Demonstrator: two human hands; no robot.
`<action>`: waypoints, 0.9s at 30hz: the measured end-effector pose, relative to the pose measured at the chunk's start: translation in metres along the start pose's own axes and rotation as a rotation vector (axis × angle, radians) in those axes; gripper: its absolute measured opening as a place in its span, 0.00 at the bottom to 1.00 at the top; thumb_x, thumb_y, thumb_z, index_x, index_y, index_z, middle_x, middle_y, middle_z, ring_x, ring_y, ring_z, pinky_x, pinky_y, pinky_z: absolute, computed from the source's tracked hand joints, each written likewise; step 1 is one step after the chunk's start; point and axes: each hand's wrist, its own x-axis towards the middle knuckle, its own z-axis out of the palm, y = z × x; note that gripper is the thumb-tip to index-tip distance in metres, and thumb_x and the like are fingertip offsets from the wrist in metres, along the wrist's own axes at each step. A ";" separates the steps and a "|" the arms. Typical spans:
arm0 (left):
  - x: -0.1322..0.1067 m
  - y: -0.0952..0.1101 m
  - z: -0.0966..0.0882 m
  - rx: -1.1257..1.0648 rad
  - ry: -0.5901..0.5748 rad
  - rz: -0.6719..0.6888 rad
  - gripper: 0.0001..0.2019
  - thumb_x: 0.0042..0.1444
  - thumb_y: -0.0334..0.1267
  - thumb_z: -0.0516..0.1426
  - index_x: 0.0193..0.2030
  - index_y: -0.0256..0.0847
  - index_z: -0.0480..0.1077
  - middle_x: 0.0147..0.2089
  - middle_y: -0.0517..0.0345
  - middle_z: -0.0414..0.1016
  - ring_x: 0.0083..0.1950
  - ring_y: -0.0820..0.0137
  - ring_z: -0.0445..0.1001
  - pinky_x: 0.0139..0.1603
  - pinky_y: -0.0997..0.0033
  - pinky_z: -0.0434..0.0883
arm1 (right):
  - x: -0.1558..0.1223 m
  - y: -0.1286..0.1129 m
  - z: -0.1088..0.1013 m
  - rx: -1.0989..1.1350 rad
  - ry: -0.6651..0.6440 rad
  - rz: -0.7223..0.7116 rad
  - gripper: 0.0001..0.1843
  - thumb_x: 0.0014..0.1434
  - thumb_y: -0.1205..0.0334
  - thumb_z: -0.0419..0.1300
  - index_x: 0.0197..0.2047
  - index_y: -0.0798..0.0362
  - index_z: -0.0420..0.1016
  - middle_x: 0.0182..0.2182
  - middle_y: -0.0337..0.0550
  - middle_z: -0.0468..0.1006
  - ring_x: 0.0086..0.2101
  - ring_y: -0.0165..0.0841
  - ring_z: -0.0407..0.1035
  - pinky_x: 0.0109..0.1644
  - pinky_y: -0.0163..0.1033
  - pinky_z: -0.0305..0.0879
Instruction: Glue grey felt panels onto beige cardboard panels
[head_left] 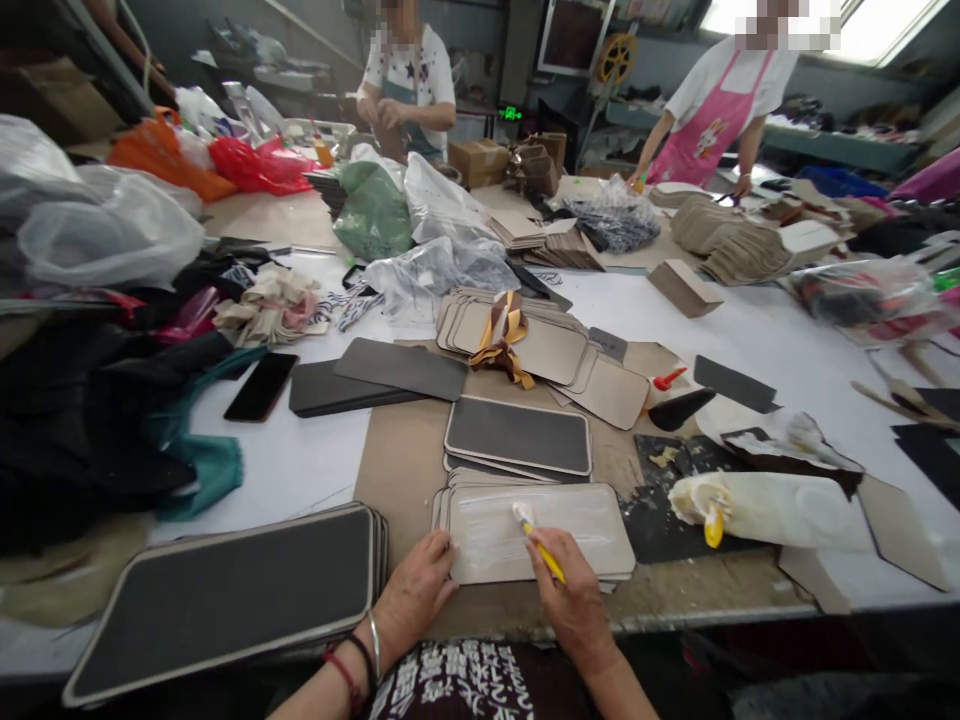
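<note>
In my right hand (570, 590) is a glue brush (547, 552) with a yellow handle, closed between the fingers. Its whitened bristles touch the top beige panel (585, 540) of a small stack, where wet white streaks cover much of the surface. My left hand (421, 580) grips the left edge of that panel, fingers bent against the corner. Just behind lie dark grey panels with beige borders (517, 437). A larger pile of bordered dark panels (247, 580) sits left of my left hand.
At right, a white plastic bottle (787, 510) lies cut open with white paste and a yellow-handled tool (715, 525). A phone (262, 387), dark sheets (397, 370) and a ribbon-tied beige stack (551, 345) lie farther back. Two people (409, 90) stand across the table.
</note>
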 end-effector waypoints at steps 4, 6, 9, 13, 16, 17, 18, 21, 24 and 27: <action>0.002 0.003 -0.003 -0.007 -0.026 -0.032 0.15 0.45 0.23 0.59 0.42 0.36 0.68 0.44 0.50 0.70 0.49 0.61 0.70 0.52 0.58 0.70 | 0.000 -0.034 0.028 0.194 -0.059 0.187 0.10 0.60 0.58 0.51 0.35 0.52 0.71 0.31 0.44 0.74 0.34 0.35 0.70 0.40 0.39 0.68; 0.002 0.002 -0.003 -0.004 -0.022 -0.017 0.14 0.46 0.24 0.58 0.40 0.36 0.68 0.44 0.50 0.71 0.49 0.61 0.70 0.52 0.58 0.70 | 0.001 -0.038 0.035 0.235 -0.052 0.305 0.11 0.59 0.55 0.53 0.33 0.53 0.71 0.29 0.44 0.74 0.32 0.35 0.70 0.36 0.38 0.69; 0.001 0.000 -0.002 0.002 -0.004 -0.001 0.11 0.47 0.24 0.58 0.39 0.36 0.68 0.43 0.49 0.71 0.49 0.61 0.70 0.51 0.58 0.70 | 0.005 -0.036 0.043 0.240 -0.004 0.374 0.12 0.57 0.53 0.54 0.33 0.53 0.71 0.30 0.45 0.74 0.32 0.35 0.70 0.34 0.37 0.68; 0.000 -0.001 0.001 0.001 0.026 0.023 0.12 0.48 0.25 0.57 0.41 0.35 0.67 0.44 0.48 0.71 0.50 0.61 0.69 0.51 0.58 0.70 | 0.012 -0.035 0.049 0.260 -0.013 0.348 0.13 0.57 0.53 0.53 0.33 0.53 0.71 0.30 0.44 0.74 0.32 0.35 0.70 0.36 0.37 0.67; -0.001 -0.001 0.003 0.010 0.029 0.022 0.11 0.48 0.25 0.57 0.41 0.35 0.67 0.43 0.49 0.71 0.49 0.61 0.69 0.51 0.58 0.70 | 0.012 -0.034 0.039 0.185 0.029 0.326 0.13 0.57 0.53 0.53 0.32 0.53 0.71 0.30 0.44 0.74 0.32 0.35 0.69 0.38 0.39 0.66; -0.001 -0.002 0.004 0.013 0.032 0.019 0.11 0.49 0.26 0.57 0.40 0.35 0.68 0.43 0.49 0.71 0.49 0.60 0.69 0.51 0.58 0.70 | 0.011 -0.034 0.033 0.138 0.064 0.322 0.13 0.57 0.53 0.53 0.32 0.53 0.71 0.30 0.44 0.74 0.33 0.35 0.69 0.40 0.40 0.66; -0.001 -0.002 0.005 0.012 0.036 0.019 0.10 0.49 0.26 0.57 0.40 0.35 0.68 0.43 0.49 0.71 0.49 0.60 0.69 0.51 0.57 0.70 | 0.008 -0.035 0.028 0.095 0.092 0.323 0.12 0.56 0.53 0.54 0.32 0.52 0.71 0.30 0.44 0.74 0.33 0.36 0.69 0.40 0.40 0.66; -0.003 -0.003 0.007 -0.012 0.054 0.017 0.10 0.51 0.26 0.55 0.41 0.37 0.68 0.44 0.49 0.71 0.50 0.61 0.69 0.51 0.56 0.70 | -0.004 -0.041 0.019 0.088 0.061 0.342 0.13 0.57 0.53 0.53 0.32 0.52 0.71 0.29 0.44 0.74 0.32 0.35 0.69 0.39 0.40 0.66; -0.005 -0.003 0.008 -0.033 0.074 0.010 0.10 0.52 0.27 0.54 0.42 0.38 0.67 0.45 0.50 0.71 0.50 0.62 0.70 0.51 0.56 0.71 | -0.018 -0.036 0.017 0.156 -0.041 0.375 0.14 0.59 0.52 0.51 0.33 0.52 0.71 0.30 0.44 0.74 0.31 0.35 0.70 0.37 0.38 0.68; -0.005 -0.004 0.008 -0.021 0.090 0.020 0.09 0.52 0.28 0.55 0.42 0.37 0.67 0.45 0.49 0.71 0.50 0.61 0.70 0.51 0.57 0.71 | -0.029 -0.008 -0.001 0.044 0.058 0.458 0.18 0.58 0.47 0.51 0.34 0.53 0.71 0.31 0.46 0.75 0.31 0.36 0.71 0.36 0.39 0.68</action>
